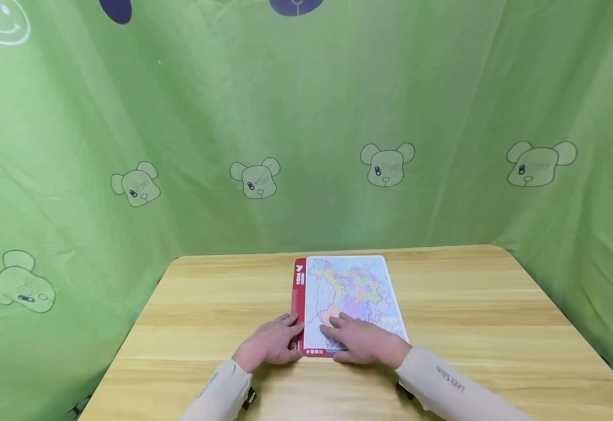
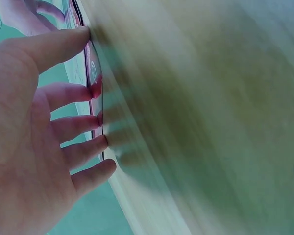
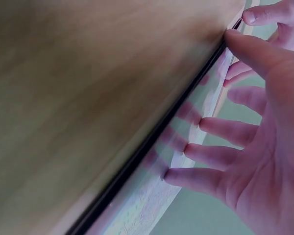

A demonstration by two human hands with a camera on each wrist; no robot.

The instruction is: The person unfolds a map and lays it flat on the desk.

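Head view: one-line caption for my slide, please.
Left hand at the red edge of a map on a table, right hand on its printed side, green curtain behind.

Lower right, the right sleeve (image 1: 456, 386) seemingly reads "LetsSlim"; lower centre, the map board (image 1: 353, 289) bears tiny Chinese characters.

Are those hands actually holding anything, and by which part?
Nothing looks gripped: the left hand only touches the red left border of the map, and the right hand touches its printed face.
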